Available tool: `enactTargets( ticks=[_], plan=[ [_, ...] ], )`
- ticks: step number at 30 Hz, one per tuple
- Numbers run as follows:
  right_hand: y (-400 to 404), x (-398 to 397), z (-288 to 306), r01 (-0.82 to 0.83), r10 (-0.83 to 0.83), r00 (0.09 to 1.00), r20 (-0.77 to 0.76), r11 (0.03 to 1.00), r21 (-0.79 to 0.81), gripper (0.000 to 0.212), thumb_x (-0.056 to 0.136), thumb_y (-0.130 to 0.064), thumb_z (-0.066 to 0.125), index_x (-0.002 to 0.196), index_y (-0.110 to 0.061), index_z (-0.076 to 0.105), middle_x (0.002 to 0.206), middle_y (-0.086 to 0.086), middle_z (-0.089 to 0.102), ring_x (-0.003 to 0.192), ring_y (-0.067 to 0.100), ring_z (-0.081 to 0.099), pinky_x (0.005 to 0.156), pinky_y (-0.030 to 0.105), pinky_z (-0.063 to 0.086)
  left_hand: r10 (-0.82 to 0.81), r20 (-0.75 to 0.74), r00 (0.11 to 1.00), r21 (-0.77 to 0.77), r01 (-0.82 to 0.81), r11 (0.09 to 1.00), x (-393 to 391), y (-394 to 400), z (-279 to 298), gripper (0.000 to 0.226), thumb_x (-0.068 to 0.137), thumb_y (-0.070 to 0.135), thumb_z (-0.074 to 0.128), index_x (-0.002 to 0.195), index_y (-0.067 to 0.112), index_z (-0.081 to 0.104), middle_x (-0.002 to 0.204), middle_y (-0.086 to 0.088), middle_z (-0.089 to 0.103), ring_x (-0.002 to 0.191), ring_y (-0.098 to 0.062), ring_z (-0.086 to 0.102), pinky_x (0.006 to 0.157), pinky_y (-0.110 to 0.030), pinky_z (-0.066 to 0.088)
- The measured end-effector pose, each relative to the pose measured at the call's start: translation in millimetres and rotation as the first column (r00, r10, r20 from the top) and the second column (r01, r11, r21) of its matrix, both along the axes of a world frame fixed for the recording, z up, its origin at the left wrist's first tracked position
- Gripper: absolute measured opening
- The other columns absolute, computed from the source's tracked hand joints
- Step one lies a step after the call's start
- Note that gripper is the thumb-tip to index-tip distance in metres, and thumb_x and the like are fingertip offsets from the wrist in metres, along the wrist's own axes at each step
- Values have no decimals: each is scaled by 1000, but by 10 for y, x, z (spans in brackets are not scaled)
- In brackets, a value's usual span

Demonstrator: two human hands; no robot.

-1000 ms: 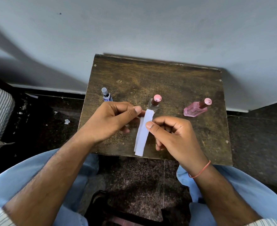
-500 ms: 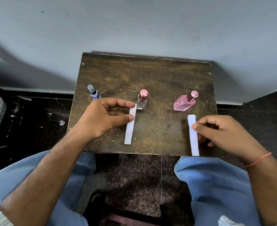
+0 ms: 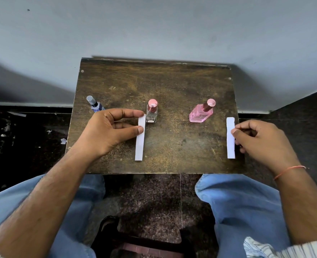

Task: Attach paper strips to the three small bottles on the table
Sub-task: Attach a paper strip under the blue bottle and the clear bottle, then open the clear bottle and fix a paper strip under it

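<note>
Three small bottles stand in a row on the dark wooden table [image 3: 172, 81]: a blue one with a grey cap [image 3: 95, 105] at the left, a clear one with a pink cap [image 3: 151, 113] in the middle, and a pink one [image 3: 201, 113] to the right. My left hand [image 3: 111, 131] pinches a white paper strip [image 3: 140, 144] between thumb and forefinger, just left of the clear bottle. My right hand [image 3: 260, 140] pinches a second white strip [image 3: 230, 144] near the table's right edge, to the right of the pink bottle.
The table stands against a grey wall [image 3: 154, 25]. Dark floor lies on both sides, with small paper scraps [image 3: 63, 140] at the left. My knees in blue trousers [image 3: 237, 202] sit below the table's front edge.
The two strips, held together at the middle a second ago, are now apart. My right hand carried one strip to the table's right edge. My left hand kept the other beside the clear bottle.
</note>
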State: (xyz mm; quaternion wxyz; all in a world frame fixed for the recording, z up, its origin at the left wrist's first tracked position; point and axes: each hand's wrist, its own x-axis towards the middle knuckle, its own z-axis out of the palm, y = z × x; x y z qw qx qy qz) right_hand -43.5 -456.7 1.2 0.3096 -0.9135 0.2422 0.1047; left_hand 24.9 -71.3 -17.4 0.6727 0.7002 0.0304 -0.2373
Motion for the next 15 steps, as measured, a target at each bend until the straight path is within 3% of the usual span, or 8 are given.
enactTargets(
  ticks=[5, 9, 12, 15],
  plan=[
    [36, 6, 38, 34, -32, 999, 18, 996, -82, 10, 97, -43, 73, 102, -36, 78, 83, -11, 81, 76, 16, 78, 89, 44, 63, -11, 20, 1000, 8, 10, 1000, 2, 31, 26, 46, 72, 23, 94, 115, 34, 86, 105, -9, 88, 97, -21, 85, 91, -23, 65],
    [130, 8, 57, 30, -5, 969, 247, 995, -97, 15, 97, -45, 72, 92, -32, 79, 77, -9, 78, 72, 18, 75, 85, 44, 64, -14, 31, 999, 17, 13, 1000, 0, 45, 15, 46, 72, 24, 94, 116, 35, 86, 102, -8, 88, 96, -19, 85, 89, -21, 64],
    [360, -2, 100, -112, 119, 810, 574, 993, -48, 13, 102, -36, 74, 95, -26, 80, 79, -9, 76, 66, 15, 67, 69, 31, 57, -15, 36, 999, 20, 15, 1000, -9, 51, -14, 45, 73, 23, 93, 117, 32, 86, 102, -7, 88, 93, -17, 85, 89, -21, 64],
    [657, 3, 95, -269, 241, 643, 727, 960, -80, 11, 104, -23, 75, 100, -16, 81, 83, -3, 75, 63, 15, 64, 62, 28, 51, -33, 36, 999, 32, 32, 999, -21, 52, -31, 45, 73, 22, 94, 117, 29, 85, 101, -5, 88, 88, -13, 83, 89, -21, 64]
  ],
)
